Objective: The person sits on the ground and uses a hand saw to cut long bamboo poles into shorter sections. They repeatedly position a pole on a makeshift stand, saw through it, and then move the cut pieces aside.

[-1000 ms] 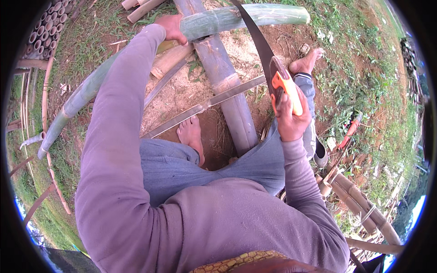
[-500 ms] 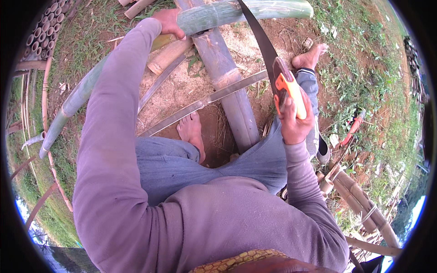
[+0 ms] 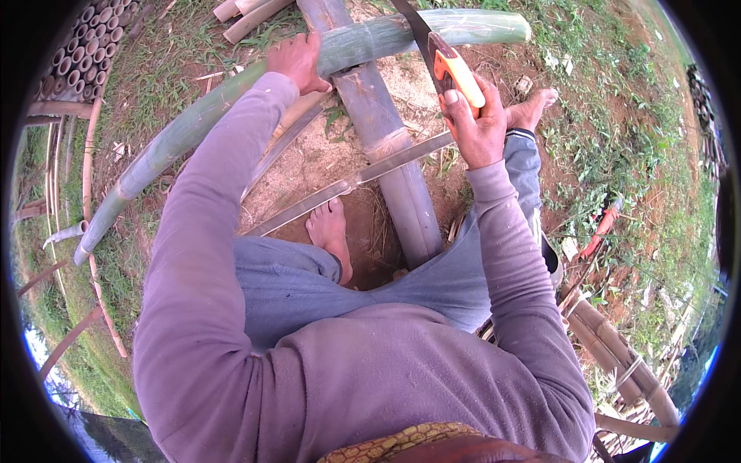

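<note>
A long green bamboo pole (image 3: 363, 40) lies across the far side, resting over a thicker weathered bamboo beam (image 3: 386, 139). My left hand (image 3: 296, 62) is closed over the pole, left of where it crosses the beam. In my right hand (image 3: 477, 127) is the orange handle of a handsaw (image 3: 423, 42), gripped with the fingers wrapped round it. The dark blade passes across the pole to the right of the beam, and its far end runs out of the top of the view. Whether the teeth have cut into the pole cannot be made out.
A flat bamboo strip (image 3: 309, 202) crosses the beam near my bare foot (image 3: 329, 231). Cut bamboo pieces (image 3: 258, 19) lie at the far left, by stacked bamboo tubes (image 3: 93, 46). To the right are a red-handled tool (image 3: 602, 228) and tied bamboo poles (image 3: 610, 339).
My right hand has pushed the saw away from me and a little left, so the handle is now close to the pole. My left hand still holds the pole.
</note>
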`<control>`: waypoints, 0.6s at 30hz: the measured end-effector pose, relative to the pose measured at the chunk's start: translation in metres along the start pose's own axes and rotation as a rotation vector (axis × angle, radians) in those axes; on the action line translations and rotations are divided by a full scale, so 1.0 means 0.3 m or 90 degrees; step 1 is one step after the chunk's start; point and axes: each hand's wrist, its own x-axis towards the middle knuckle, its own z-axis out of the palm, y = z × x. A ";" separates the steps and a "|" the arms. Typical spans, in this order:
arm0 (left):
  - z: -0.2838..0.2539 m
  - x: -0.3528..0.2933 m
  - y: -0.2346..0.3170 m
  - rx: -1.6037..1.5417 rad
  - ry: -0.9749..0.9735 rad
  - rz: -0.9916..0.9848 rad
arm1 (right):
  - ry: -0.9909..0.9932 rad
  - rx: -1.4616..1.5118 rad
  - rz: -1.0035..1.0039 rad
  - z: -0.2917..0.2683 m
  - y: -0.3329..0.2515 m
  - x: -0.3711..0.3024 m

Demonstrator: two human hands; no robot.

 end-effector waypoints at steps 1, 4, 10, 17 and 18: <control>0.008 0.005 -0.010 -0.011 -0.013 -0.010 | -0.011 0.045 -0.007 0.014 -0.014 -0.003; 0.023 0.029 -0.018 -0.047 -0.038 -0.021 | 0.031 -0.081 0.012 0.010 -0.003 0.031; -0.022 0.021 -0.042 -0.082 -0.085 -0.031 | 0.040 -0.146 0.124 -0.142 -0.186 -0.333; -0.021 0.054 -0.004 -0.109 -0.043 0.013 | 0.079 -0.213 0.016 0.037 -0.003 0.070; -0.025 0.042 -0.019 -0.113 -0.058 -0.005 | 0.093 -0.184 0.024 0.085 -0.033 0.101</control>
